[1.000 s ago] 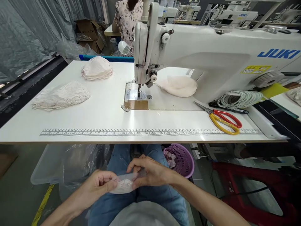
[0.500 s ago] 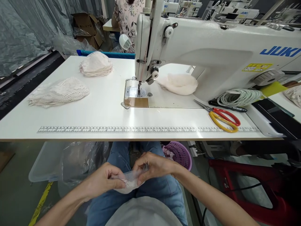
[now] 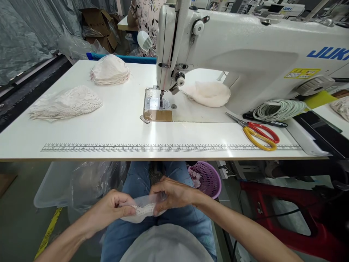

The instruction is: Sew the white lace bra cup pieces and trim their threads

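Over my lap, a small piece of white fabric with a lacy edge stretches between my two hands. My left hand pinches its left end between thumb and fingers. At the other end my right hand grips it, thumb on the near side. A sheer strip stands up along the far side of the piece. On the table above my hands is a white sewing machine, its presser foot over the metal plate. A pale rounded fabric piece lies under the machine's arm.
Left on the table lie a lace-edged fabric stack and a rounded stack. Scissors and coiled white cord lie right. A purple basket stands below. Another person is behind the machine.
My hands have shifted slightly left with the fabric, and they hold it flatter and more stretched, showing more of the lacy edge. The camera view has tilted slightly.
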Available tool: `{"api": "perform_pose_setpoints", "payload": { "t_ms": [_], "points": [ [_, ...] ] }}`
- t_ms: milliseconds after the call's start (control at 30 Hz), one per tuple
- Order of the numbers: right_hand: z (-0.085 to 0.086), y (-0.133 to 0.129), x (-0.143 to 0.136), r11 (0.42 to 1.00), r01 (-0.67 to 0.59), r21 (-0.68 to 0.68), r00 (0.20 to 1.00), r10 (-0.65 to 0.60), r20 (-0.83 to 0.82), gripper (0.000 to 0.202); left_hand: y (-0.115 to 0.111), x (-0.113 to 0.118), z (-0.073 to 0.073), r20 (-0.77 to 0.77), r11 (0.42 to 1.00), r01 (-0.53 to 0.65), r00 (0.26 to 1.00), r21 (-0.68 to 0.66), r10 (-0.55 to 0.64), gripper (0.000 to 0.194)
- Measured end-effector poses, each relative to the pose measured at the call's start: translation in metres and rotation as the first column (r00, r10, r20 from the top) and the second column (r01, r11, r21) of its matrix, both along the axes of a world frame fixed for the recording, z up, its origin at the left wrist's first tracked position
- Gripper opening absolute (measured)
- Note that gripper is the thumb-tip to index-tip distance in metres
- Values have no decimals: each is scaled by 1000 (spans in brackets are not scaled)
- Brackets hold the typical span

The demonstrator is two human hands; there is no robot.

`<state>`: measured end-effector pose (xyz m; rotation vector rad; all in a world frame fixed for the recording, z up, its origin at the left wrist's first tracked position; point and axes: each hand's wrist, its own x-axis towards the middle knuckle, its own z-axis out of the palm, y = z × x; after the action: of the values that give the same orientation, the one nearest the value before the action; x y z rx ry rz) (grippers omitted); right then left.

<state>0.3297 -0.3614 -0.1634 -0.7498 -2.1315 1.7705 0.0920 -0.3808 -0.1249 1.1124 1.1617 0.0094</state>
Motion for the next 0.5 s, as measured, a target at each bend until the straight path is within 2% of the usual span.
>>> {"api": "perform_pose_setpoints", "payload": {
  "t_ms": [200, 367, 500],
  "points": [
    [-1, 3, -2, 986, -38, -165, 997, 25, -75, 28, -4, -7, 3, 3, 999, 44, 999, 11, -44, 36],
    [2, 5, -3, 949, -122, -291, 986, 81, -148, 23, -5, -9, 2, 37, 999, 5, 999, -52, -3, 28],
    [4, 7, -2, 935, -170, -311, 979, 123, -165, 20, -3, -6, 1, 46, 998, -15, 999, -56, 17, 26]
  ]
}}
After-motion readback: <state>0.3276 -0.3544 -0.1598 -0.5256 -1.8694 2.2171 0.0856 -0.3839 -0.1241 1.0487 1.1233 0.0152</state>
